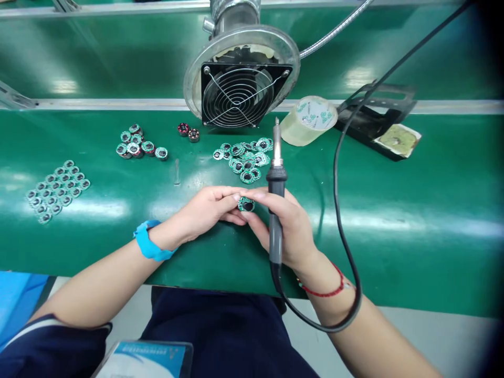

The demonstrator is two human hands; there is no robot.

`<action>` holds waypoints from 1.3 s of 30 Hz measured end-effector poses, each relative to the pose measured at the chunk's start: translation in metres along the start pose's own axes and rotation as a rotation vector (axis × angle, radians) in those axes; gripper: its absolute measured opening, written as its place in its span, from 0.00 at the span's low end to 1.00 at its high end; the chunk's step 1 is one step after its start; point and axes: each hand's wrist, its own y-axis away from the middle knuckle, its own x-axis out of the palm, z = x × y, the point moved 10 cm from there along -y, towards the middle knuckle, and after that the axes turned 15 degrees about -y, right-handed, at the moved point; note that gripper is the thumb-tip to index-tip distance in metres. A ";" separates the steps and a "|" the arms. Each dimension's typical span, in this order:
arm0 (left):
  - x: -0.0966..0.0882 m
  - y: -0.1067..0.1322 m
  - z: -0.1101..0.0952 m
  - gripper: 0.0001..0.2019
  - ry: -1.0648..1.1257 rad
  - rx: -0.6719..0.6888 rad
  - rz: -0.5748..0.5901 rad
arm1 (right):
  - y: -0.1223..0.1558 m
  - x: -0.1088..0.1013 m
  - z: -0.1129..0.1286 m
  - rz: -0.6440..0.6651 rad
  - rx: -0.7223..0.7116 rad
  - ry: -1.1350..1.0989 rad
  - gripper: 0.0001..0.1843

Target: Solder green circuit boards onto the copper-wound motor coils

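Between the fingertips of both hands is a small round green circuit board (247,204) with a black centre; whether a coil sits beneath it is hidden. My left hand (214,207) pinches it from the left, thumb on top. On the other side, my right hand (289,223) grips its edge with thumb and forefinger. A soldering iron (277,181) rests upright in the picture across the right hand, tip pointing away from me, its grey handle by the palm. Just beyond the hands lies a loose pile of similar round boards (248,163).
Board-topped coils (136,147) cluster at back left, beside two bare coils (193,135). A sheet of joined round boards (57,191) lies far left. Behind stand a fume extractor fan (236,100), a tape roll (309,121) and an iron stand (366,128). The iron's cable (336,173) loops over my right forearm.
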 end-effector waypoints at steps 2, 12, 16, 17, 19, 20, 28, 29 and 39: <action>0.000 0.000 0.001 0.13 -0.030 0.005 -0.024 | -0.002 0.004 -0.004 0.027 0.052 0.064 0.17; -0.051 0.008 -0.036 0.09 -0.703 0.191 -0.419 | 0.000 0.006 -0.007 0.043 0.048 0.054 0.28; -0.084 0.017 -0.055 0.09 -1.224 0.154 -0.668 | 0.005 -0.009 -0.016 -0.076 0.100 -0.017 0.33; -0.090 0.020 -0.058 0.10 -1.317 0.138 -0.716 | 0.006 -0.011 -0.018 -0.090 0.110 -0.029 0.33; -0.100 0.028 -0.067 0.13 -1.476 0.111 -0.838 | 0.008 -0.014 -0.019 -0.107 0.114 -0.054 0.33; -0.105 0.034 -0.072 0.13 -1.538 0.100 -0.909 | 0.008 -0.015 -0.019 -0.113 0.114 -0.066 0.33; -0.127 0.022 -0.113 0.23 -1.795 0.172 -0.986 | 0.008 -0.026 -0.015 -0.164 0.113 -0.087 0.27; -0.131 0.010 -0.114 0.25 -1.817 0.160 -0.920 | 0.008 -0.026 -0.015 -0.165 0.113 -0.086 0.26; -0.118 0.024 -0.130 0.12 -1.477 0.362 -0.799 | 0.005 -0.033 -0.009 -0.215 0.116 -0.142 0.23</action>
